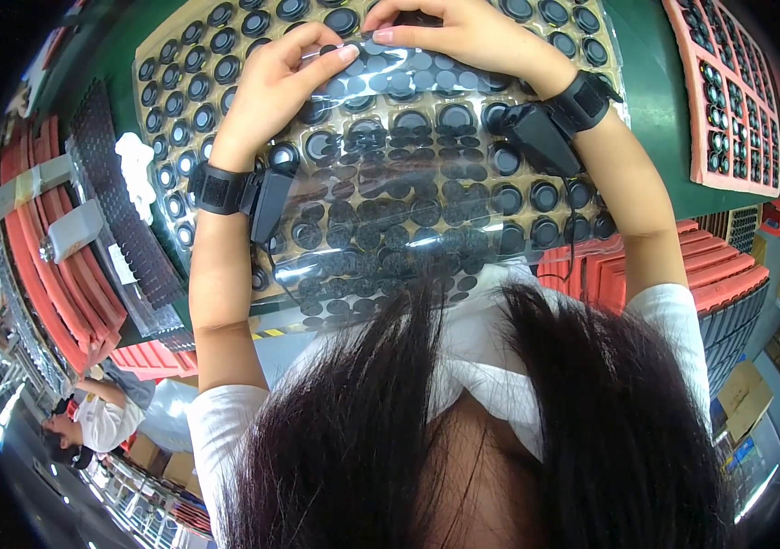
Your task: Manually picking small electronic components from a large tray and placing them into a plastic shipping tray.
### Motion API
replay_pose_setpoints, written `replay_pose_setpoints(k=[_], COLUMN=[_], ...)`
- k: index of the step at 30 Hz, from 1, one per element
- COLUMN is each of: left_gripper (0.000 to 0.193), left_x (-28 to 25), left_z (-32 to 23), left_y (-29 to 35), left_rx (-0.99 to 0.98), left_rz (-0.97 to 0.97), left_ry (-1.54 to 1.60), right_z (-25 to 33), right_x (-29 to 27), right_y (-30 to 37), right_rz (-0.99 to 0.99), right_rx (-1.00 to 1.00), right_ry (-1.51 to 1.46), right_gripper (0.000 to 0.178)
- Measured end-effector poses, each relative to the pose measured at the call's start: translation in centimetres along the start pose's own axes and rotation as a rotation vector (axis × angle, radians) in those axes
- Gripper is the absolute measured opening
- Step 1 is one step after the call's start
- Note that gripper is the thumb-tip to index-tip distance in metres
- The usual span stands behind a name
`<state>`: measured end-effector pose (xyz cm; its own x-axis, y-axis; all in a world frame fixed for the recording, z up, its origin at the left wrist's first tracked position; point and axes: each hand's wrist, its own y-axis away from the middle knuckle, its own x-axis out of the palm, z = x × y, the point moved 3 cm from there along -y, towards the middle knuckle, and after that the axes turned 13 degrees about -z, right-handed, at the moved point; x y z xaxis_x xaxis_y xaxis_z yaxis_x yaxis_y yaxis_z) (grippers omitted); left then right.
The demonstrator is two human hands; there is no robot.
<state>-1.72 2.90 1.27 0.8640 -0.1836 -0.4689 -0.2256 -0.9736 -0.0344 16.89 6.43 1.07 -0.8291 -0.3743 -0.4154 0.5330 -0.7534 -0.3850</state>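
Observation:
A clear, shiny plastic sheet (385,183) with rows of round dark discs is stretched between my hands and curves down toward my chest. My left hand (285,87) pinches its far edge between thumb and fingers. Close by on the right, my right hand (449,35) grips the same edge, its fingertips partly hidden. Beneath the sheet lies a wide, amber-tinted tray (147,57) holding many round black parts (222,40) with raised centres. Some of these parts show through the sheet. A black strap device sits on each wrist.
On the green table (650,101), a pink foam tray (696,110) of small round parts stands at the right. A black textured strip (102,156) and a white lumpy object (135,174) lie left. Red trays (715,265) are stacked nearer right. Another person (111,416) is at lower left.

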Motion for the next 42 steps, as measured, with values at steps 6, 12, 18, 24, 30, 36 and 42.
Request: replay_pose_setpoints(k=[6, 12, 18, 24, 30, 36, 42], left_gripper=[0.021, 0.022, 0.020, 0.017, 0.017, 0.016, 0.014], left_x=[0.05, -0.07, 0.15, 0.16, 0.23, -0.66, -0.48], left_z=[0.04, 0.61, 0.18, 0.17, 0.10, 0.62, 0.71], left_y=[-0.02, -0.16, 0.02, 0.09, 0.05, -0.35, -0.30], left_rx=[-0.019, -0.031, 0.001, 0.003, -0.020, 0.125, -0.058], left_rz=[0.005, 0.017, -0.008, -0.006, -0.033, -0.018, 0.001], left_ry=[-0.002, -0.012, -0.018, -0.036, 0.088, -0.197, 0.027], right_z=[-0.10, 0.11, 0.06, 0.07, 0.14, -0.01, -0.09], right_x=[-0.03, -0.11, -0.10, -0.13, -0.17, -0.18, -0.01], right_y=[0.01, -0.01, -0.02, -0.04, -0.06, 0.03, 0.03], right_rz=[-0.008, 0.000, 0.004, 0.009, 0.012, 0.020, -0.001], right_rx=[-0.023, 0.006, -0.012, -0.012, -0.018, 0.007, 0.073], right_ry=[0.019, 0.014, 0.017, 0.016, 0.023, -0.049, -0.103], right_gripper=[0.018, 0.019, 0.019, 0.018, 0.018, 0.018, 0.018])
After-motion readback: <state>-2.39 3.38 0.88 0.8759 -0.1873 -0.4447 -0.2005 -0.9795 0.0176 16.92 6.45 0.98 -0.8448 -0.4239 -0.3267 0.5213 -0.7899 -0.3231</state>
